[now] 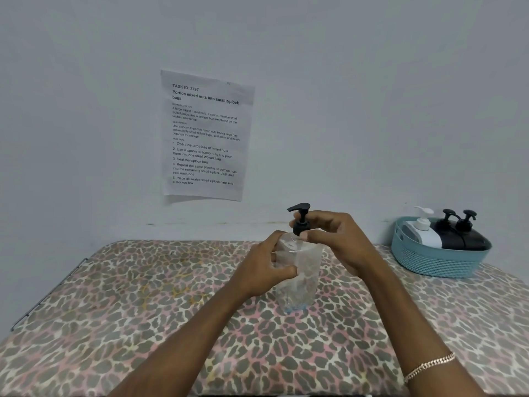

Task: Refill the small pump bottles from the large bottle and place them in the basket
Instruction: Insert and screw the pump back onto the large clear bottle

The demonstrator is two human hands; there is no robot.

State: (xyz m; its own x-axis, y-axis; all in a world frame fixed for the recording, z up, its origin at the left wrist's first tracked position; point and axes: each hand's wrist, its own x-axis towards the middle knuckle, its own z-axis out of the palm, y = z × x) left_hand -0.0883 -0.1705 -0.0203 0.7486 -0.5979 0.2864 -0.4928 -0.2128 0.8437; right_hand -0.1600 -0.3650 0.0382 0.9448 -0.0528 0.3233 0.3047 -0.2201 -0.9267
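One clear pump bottle (pixel 299 277) stands upright near the middle of the patterned tabletop (pixel 143 296), its base resting on the cloth. The left hand (pixel 264 270) is wrapped around the bottle's body, fingers closed on the clear wall, apparently to steady it against twisting. The right hand (pixel 333 239) pinches the black pump head (pixel 300 219) at its collar, thumb and fingertips closed on it; whether the collar is being tightened or loosened cannot be told. Three further pump bottles, one white (pixel 426 232) and two black (pixel 461 233), lie leaning in the blue basket (pixel 438 260) at the table's far right, near the wall (pixel 315 110). The large bottle is not identifiable here. Open cloth lies between bottle and basket, giving a clear path to the right. The left half of the table is bare; its left edge falls away near a metal rail (pixel 48 293). A printed sheet (pixel 204 136) hangs on the wall behind.
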